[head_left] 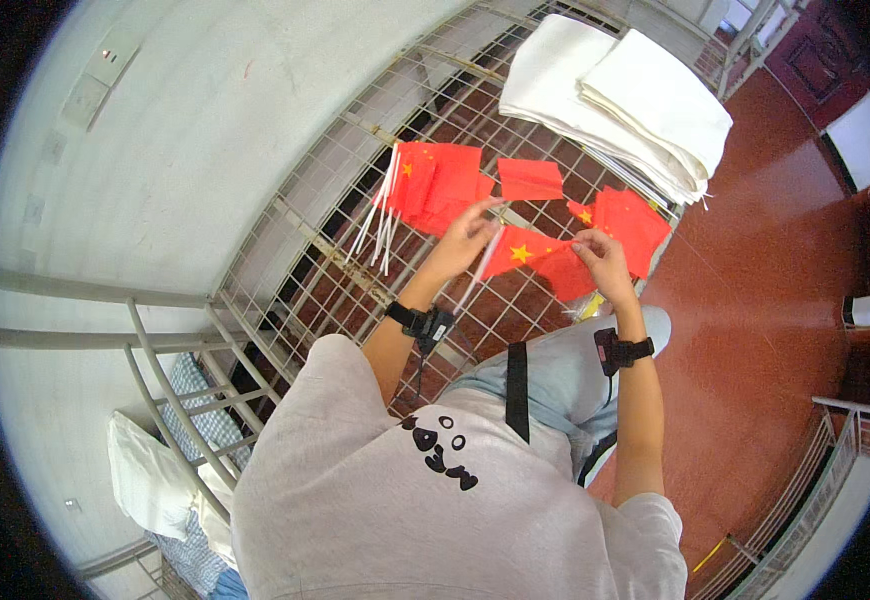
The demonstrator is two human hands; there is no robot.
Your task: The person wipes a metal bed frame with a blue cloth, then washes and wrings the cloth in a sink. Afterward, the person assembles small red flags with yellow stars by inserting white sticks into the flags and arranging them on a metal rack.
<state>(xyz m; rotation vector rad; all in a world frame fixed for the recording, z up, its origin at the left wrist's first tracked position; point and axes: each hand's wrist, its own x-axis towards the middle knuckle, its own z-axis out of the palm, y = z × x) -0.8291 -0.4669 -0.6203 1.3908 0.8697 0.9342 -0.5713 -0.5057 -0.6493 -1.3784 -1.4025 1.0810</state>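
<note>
A small red flag [527, 258] with yellow stars is stretched between my hands above the wire mesh. My left hand [463, 245] has its fingers closed at the upper end of the flag's white stick [476, 278], along the starred edge. With thumb and fingers, my right hand [605, 265] pinches the opposite upper corner. Beyond my left hand lies a pile of red flags [445, 185] on white sticks. A red cloth piece [530, 180] rests by that pile. Behind my right hand is a stack of red flags [635, 230], with no sticks showing.
The mesh bed frame [355, 165] runs along a pale wall [205, 100]. Folded white cloths [615, 95] sit at its far end. A metal railing [180, 400] stands at left, with bedding [150, 470] behind it. Reddish floor [755, 300] spreads to the right.
</note>
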